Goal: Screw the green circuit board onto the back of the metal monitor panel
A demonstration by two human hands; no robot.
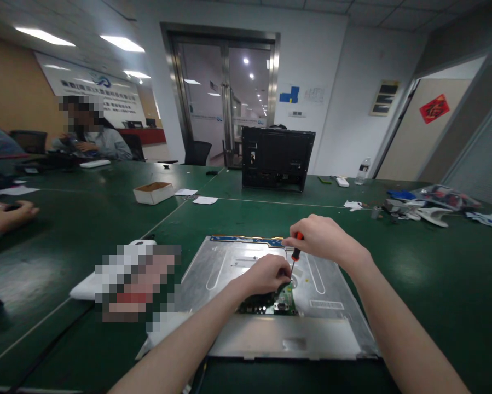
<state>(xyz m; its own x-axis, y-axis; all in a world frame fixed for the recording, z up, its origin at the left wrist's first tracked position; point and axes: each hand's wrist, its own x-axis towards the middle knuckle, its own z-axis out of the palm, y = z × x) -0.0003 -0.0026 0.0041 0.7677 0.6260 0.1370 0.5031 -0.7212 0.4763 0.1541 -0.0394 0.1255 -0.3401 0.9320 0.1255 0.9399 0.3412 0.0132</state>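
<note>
A flat silver metal display panel [328,334] lies on the green table in front of me. A green circuit board [285,301] sits on its middle, and a blue strip board [246,239] runs along its far edge. My right hand [315,236] grips a screwdriver [296,250] with a black and orange handle. Its shaft points down to the corner of the green board. My left hand [270,272] is closed beside the screwdriver's tip, fingers pinched together over the board; whatever they hold, if anything, is hidden.
A black monitor housing [277,158] stands upright at the back. A small open box [153,192] and paper slips lie left of it. A white object [90,284] is near on the left. Parts and bags [446,198] are at right. Another person's hands [7,216] are at far left.
</note>
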